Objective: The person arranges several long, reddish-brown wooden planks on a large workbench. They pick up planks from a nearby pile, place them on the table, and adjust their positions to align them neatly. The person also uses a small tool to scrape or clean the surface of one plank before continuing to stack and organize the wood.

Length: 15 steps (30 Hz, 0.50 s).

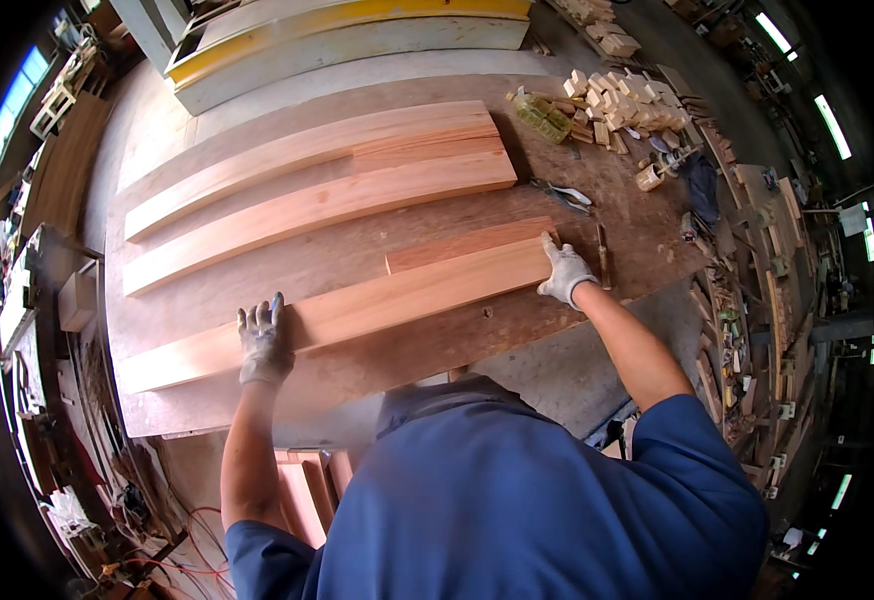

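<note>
A long pale wooden board (417,290) lies across the near side of the worktable. My left hand (265,345), in a grey-stained work glove, rests across the board left of its middle, fingers spread and fingertips at the far edge. At the board's right end, my gloved right hand (565,272) grips across the width, fingers at the far corner and thumb toward the near edge. Just behind it lies a shorter, redder wooden piece (457,245). Farther back are two more long boards, a nearer one (327,208) and a farther one (307,150), with a reddish strip (422,150) between them.
The brown worktable (197,275) carries pliers (565,195), a thin tool (603,255), a clear yellowish bottle (543,118) and stacked small wood blocks (627,103) toward the right. A yellow-edged bench (357,45) stands behind. Scrap wood and clutter (757,290) line the right side.
</note>
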Tool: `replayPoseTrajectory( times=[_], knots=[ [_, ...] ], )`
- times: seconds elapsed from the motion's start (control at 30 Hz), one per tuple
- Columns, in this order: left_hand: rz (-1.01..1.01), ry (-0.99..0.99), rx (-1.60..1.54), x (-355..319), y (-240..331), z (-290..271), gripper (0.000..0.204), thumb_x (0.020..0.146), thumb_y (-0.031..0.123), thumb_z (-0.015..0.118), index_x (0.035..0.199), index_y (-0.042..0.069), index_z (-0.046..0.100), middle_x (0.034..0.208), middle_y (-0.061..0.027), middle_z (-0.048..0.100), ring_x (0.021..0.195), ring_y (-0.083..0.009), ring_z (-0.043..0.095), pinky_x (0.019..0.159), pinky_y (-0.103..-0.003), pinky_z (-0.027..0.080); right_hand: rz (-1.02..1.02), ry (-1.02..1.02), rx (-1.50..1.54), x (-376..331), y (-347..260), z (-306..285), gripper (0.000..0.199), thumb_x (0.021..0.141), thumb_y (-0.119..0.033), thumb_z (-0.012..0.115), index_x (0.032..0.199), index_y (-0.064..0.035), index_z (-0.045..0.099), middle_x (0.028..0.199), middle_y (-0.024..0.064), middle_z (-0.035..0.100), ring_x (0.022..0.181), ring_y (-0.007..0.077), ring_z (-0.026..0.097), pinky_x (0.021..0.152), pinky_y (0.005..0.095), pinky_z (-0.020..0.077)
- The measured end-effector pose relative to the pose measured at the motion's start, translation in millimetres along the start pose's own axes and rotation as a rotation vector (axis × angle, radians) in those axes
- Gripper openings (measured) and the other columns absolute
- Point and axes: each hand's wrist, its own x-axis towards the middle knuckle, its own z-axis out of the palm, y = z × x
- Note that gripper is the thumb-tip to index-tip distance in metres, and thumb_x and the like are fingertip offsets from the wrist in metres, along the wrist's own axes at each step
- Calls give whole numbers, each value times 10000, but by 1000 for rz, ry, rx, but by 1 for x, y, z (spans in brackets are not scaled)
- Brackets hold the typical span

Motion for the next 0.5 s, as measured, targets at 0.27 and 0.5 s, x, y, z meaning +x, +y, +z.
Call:
replayPoseTrajectory(
  times=[0.27, 0.5],
  knots=[
    [-56, -105, 8, 4, 10, -13, 1157, 770, 226, 891, 1719, 144, 236, 1596, -168, 455, 1540, -388, 362, 1357, -585, 143, 20, -16, -7, -2, 0, -2, 1247, 789, -333, 945, 1754, -251, 161, 1541, 268, 473, 1398, 452, 566, 1174, 501, 502],
    [-52, -129, 4, 4, 13, -22, 1156, 773, 230, 897, 1717, 143, 236, 1606, -169, 450, 1543, -383, 360, 1357, -580, 149, 22, 0, -4, 1, 4, 3, 1254, 771, -307, 954, 1751, -242, 175, 1530, 275, 479, 1379, 454, 581, 1159, 494, 516]
  ],
)
